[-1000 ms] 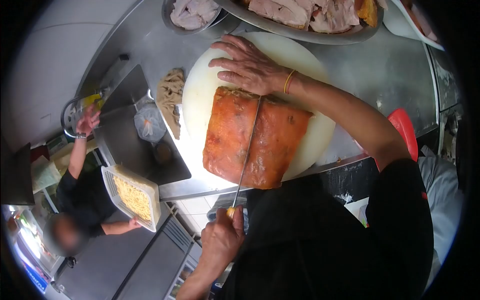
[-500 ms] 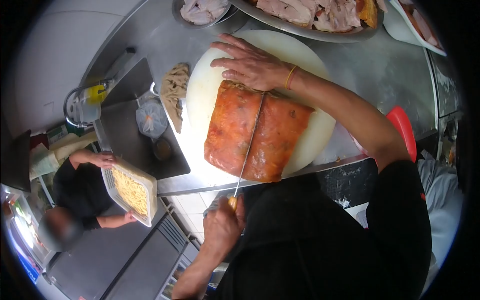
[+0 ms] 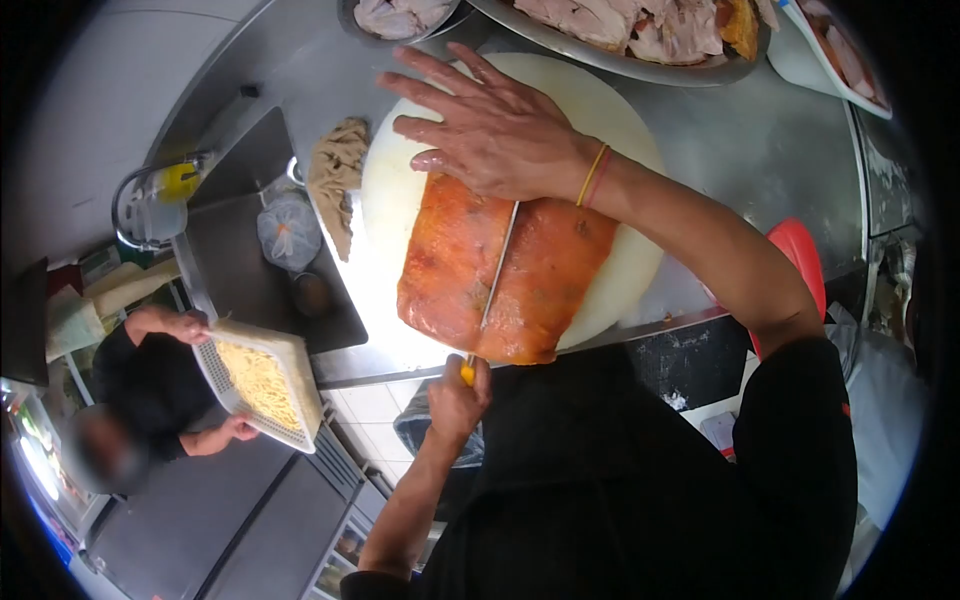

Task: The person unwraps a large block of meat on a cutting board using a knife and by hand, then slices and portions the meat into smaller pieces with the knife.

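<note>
A slab of roast pork (image 3: 450, 265) with glossy orange-brown skin lies on a round white cutting board (image 3: 385, 205). Across its middle runs a long knife (image 3: 499, 268), its blade edge-down on the skin. My left hand (image 3: 458, 402) is closed around the knife's yellow handle at the near side. At the far side, my right hand (image 3: 500, 135) is spread palm-down over the pork's far edge, fingers reaching past it above the board. It covers the blade's far end; whether the palm touches the blade is hidden.
A metal tray of cooked meat (image 3: 640, 70) and a bowl of pale meat (image 3: 400, 20) stand behind. Left are a brown cloth (image 3: 338, 165) and a sink (image 3: 225, 235) holding a plastic bag (image 3: 290, 232). A co-worker (image 3: 150, 385) holds a white basket of noodle-like strips (image 3: 300, 385).
My right hand has risen and spread wider, now covering more of the pork's far edge and the blade end. My left hand and the knife handle have shifted slightly away from my body.
</note>
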`<state>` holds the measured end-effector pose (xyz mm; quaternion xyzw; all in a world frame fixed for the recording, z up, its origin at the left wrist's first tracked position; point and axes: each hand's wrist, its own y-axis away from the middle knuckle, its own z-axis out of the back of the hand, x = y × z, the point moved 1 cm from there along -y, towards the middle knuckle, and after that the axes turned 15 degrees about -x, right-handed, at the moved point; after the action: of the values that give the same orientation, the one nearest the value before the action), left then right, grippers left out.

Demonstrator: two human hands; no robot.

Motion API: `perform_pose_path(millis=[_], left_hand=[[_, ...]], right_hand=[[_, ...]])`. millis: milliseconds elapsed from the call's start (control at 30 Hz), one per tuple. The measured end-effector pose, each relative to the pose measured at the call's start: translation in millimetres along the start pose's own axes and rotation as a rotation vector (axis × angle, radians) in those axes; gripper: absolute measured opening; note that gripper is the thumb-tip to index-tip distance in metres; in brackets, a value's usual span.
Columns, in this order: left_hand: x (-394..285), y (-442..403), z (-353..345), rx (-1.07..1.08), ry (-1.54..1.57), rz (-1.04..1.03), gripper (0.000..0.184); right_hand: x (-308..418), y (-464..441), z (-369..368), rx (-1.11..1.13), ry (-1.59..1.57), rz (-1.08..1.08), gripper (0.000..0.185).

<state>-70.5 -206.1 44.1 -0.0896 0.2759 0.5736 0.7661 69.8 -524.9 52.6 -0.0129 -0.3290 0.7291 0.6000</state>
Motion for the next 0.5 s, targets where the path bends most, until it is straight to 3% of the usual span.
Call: perform_pose_path(millis=[300, 500], left_hand=[[-20.1, -7.4, 18.2, 0.165, -0.063, 0.095, 0.034], [-48.4, -25.3, 34.3, 0.198, -0.109, 0.142, 0.04]], right_hand=[[-7.6, 13.4, -20.6, 0.099, 0.042, -0.14, 0.047], [-41.7, 31.3, -63.9, 0.104, 0.097, -0.064, 0.056]])
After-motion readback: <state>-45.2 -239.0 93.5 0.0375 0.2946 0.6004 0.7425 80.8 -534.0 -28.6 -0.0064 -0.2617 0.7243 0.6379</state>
